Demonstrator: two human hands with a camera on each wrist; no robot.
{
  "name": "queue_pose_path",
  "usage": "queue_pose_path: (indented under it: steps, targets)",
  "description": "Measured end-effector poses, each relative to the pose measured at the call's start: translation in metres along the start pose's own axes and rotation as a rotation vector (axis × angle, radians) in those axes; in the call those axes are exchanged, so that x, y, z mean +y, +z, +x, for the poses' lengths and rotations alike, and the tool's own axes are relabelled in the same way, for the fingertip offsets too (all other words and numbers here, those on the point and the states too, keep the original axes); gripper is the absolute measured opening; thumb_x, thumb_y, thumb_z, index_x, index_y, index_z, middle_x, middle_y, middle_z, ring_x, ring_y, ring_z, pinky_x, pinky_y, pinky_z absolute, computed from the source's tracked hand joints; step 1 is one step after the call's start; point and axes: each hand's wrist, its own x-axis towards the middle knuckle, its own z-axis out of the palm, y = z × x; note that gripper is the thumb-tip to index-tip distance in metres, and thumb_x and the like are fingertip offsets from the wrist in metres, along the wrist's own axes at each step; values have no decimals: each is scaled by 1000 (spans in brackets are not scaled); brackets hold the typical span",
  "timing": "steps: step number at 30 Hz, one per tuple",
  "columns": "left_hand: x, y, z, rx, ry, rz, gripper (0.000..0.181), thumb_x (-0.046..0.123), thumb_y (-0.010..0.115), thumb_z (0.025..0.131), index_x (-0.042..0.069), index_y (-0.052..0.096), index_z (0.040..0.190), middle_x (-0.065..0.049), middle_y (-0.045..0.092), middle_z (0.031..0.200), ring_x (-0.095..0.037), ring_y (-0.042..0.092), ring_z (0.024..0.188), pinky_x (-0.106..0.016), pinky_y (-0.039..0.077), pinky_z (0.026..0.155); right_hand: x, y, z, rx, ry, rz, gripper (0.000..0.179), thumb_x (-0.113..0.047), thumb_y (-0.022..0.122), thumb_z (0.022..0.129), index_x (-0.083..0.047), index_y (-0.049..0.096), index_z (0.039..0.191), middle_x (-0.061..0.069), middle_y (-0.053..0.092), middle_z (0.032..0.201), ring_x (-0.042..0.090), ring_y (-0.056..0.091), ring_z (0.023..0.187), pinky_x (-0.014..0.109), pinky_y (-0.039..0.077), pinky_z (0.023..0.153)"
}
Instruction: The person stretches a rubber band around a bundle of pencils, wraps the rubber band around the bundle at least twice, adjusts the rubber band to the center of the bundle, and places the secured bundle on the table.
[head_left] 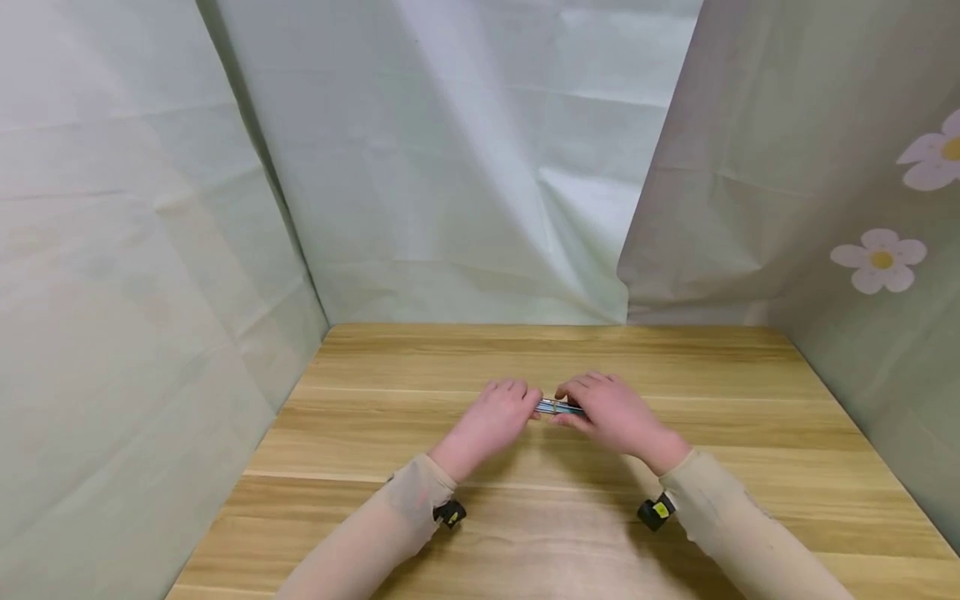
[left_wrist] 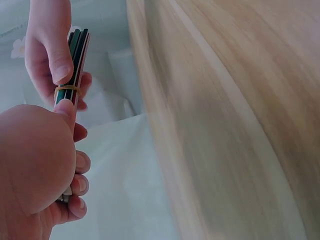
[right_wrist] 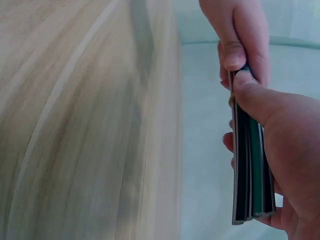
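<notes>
Both hands hold one bundle of slim, straight, pencil-like sticks (head_left: 547, 407) in black, green and a little red, above the table. A tan rubber band (left_wrist: 68, 88) circles the bundle between the hands. My left hand (head_left: 491, 423) grips one end, fingers curled round it and thumb along the top. On the other half, my right hand (head_left: 618, 418) pinches the sticks with its thumb near the band. In the right wrist view, the sticks (right_wrist: 250, 170) run past the right palm, their flat ends nearly level. My left palm covers most of its half.
The wooden table (head_left: 540, 533) spreads beneath both forearms. Pale cloth (head_left: 465, 208) hangs behind it and at both sides, with white flower prints (head_left: 879, 261) on the right. A small black strap piece (head_left: 450, 512) sits at the left wrist, another (head_left: 656, 512) at the right.
</notes>
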Motion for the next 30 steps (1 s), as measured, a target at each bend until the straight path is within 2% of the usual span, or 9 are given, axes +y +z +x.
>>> queue_pose_path:
  steps: [4, 11, 17, 21, 26, 30]
  targets:
    - [-2, 1, 0, -17, -16, 1, 26, 38, 48, 114, 14, 59, 116, 0, 62, 98, -16, 57, 84, -31, 46, 71, 0, -2, 1, 50, -33, -11, 24, -36, 79, 99, -14, 77, 109, -2, 75, 102, 22, 69, 98, 52, 54, 88]
    - [-1, -3, 0, 14, 4, 8, 24, 37, 52, 113, 13, 59, 114, 0, 61, 95, -15, 54, 81, -28, 43, 67, -1, 1, 3, 96, -83, -40, 23, -33, 82, 98, -12, 78, 107, -2, 75, 98, 21, 69, 93, 46, 54, 82]
    - [1, -1, 0, -8, 19, 28, 23, 35, 52, 113, 13, 59, 118, -2, 64, 102, -17, 61, 89, -33, 52, 74, -3, 4, 4, 111, -117, -27, 25, -32, 83, 96, -11, 78, 108, -1, 75, 98, 21, 70, 92, 47, 55, 82]
    - [2, -1, 1, -26, 13, -4, 23, 34, 51, 113, 13, 58, 118, -2, 64, 103, -18, 61, 90, -33, 52, 75, -5, 3, 5, 105, -101, -12, 25, -33, 83, 96, -11, 79, 107, -2, 76, 98, 21, 70, 92, 48, 55, 85]
    - [-1, -1, 1, -45, -6, -43, 25, 36, 50, 113, 12, 59, 117, -2, 65, 103, -18, 61, 91, -33, 52, 77, -4, 2, 3, 87, -59, -5, 33, -38, 83, 96, -11, 79, 114, 1, 77, 106, 24, 70, 101, 50, 54, 91]
    - [-5, 2, -1, -33, -21, -78, 25, 36, 53, 112, 12, 60, 118, -3, 66, 103, -19, 62, 92, -35, 53, 78, -1, 2, 2, 81, -33, 10, 33, -37, 85, 94, -12, 79, 116, 1, 77, 109, 25, 71, 102, 51, 55, 92]
